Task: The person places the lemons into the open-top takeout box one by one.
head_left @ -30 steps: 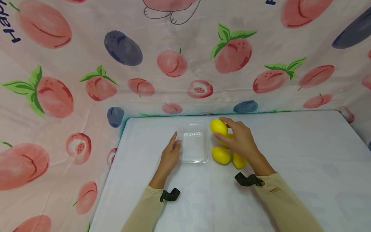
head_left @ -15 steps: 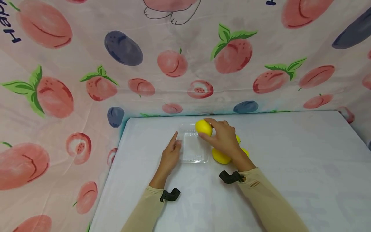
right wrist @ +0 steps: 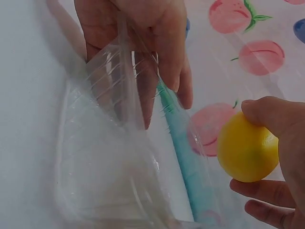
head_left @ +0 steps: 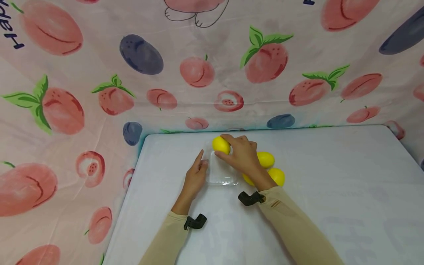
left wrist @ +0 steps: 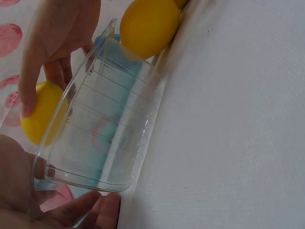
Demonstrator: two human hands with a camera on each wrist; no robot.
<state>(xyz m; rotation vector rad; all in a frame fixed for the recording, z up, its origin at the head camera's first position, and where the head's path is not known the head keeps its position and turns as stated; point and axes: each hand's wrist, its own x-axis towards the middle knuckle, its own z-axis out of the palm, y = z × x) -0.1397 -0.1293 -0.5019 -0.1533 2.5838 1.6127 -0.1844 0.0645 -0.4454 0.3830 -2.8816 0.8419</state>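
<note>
My right hand (head_left: 243, 154) pinches a yellow lemon (head_left: 221, 145) between thumb and fingers, above the far part of a clear plastic container (head_left: 222, 170). In the left wrist view this lemon (left wrist: 40, 114) appears beyond the container's rim. My left hand (head_left: 194, 178) holds the container's left side, with the thumb at the rim and the fingers along the outer wall. To the right of the container lie more lemons: one (head_left: 266, 159) farther back, one (head_left: 276, 177) nearer, and one (head_left: 248, 179) partly hidden by my right hand and wrist.
The container and lemons are on a white table (head_left: 331, 176). Behind the table hangs a fruit-print cloth (head_left: 228, 73), which also covers the left side. A black wrist camera mount (head_left: 250, 198) sits at my right cuff, another (head_left: 195, 221) at my left.
My right hand has carried the lemon leftward from beside the other lemons to over the container. My left hand and the container have stayed in place.
</note>
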